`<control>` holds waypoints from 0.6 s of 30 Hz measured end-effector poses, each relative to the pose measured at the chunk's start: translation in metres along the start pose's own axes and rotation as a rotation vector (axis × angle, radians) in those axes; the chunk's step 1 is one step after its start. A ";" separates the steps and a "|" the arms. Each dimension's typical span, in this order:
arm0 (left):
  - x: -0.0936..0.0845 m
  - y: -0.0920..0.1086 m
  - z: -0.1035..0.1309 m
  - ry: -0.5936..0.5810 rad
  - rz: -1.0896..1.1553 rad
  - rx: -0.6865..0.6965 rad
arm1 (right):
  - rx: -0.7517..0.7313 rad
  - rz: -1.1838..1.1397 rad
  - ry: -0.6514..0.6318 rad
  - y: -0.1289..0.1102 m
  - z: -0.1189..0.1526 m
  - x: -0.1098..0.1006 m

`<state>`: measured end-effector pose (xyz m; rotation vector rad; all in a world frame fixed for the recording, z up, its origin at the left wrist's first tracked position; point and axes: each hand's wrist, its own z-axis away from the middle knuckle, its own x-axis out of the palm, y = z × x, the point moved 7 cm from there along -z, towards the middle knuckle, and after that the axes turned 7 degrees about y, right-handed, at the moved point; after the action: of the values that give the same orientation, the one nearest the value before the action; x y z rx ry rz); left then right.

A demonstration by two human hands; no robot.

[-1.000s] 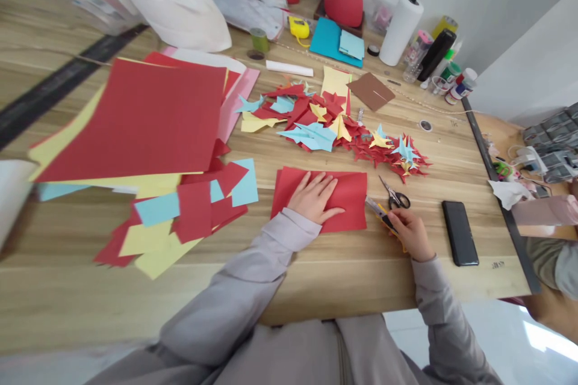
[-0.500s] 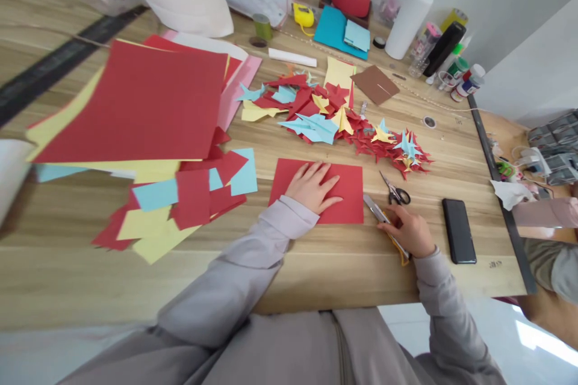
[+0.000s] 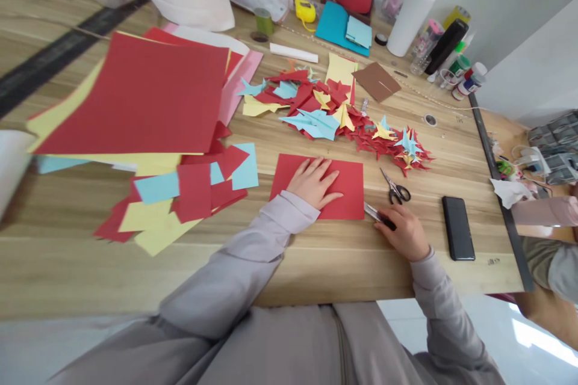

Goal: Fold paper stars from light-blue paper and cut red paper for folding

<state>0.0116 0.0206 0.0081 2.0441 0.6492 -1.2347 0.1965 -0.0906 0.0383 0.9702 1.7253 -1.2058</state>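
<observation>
Left palm pins the red sheet, cutter just beside its edge

Your left hand (image 3: 315, 183) lies flat with fingers spread on the red sheet (image 3: 352, 190), pressing it down and grasping nothing. Your right hand (image 3: 405, 231) is closed round the cutter (image 3: 372, 212), its blade pointing at the sheet's right edge; you cannot tell here whether the tip touches. The step in hand looks like steadying the sheet and readying the blade. A next move would call for a firm left palm, with those fingers clear of the blade's path.

The sheet is smooth, matte and rectangular, lying on the wood-grained table (image 3: 112, 280) right in front of you. Beyond it lies a heap of folded paper pieces (image 3: 311, 123), sharp-pointed, in 3 colours: red, yellow and pale blue. The scissors (image 3: 392, 187) have slim metal blades and black loops; the phone (image 3: 457, 227) is dark and glossy.
</observation>
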 end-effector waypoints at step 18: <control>-0.002 0.003 0.005 -0.083 -0.029 -0.102 | -0.038 0.049 0.012 0.002 0.006 0.007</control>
<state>0.0103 0.0146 0.0091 1.8965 0.6908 -1.2697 0.1964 -0.0951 0.0298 0.9932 1.7184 -1.1337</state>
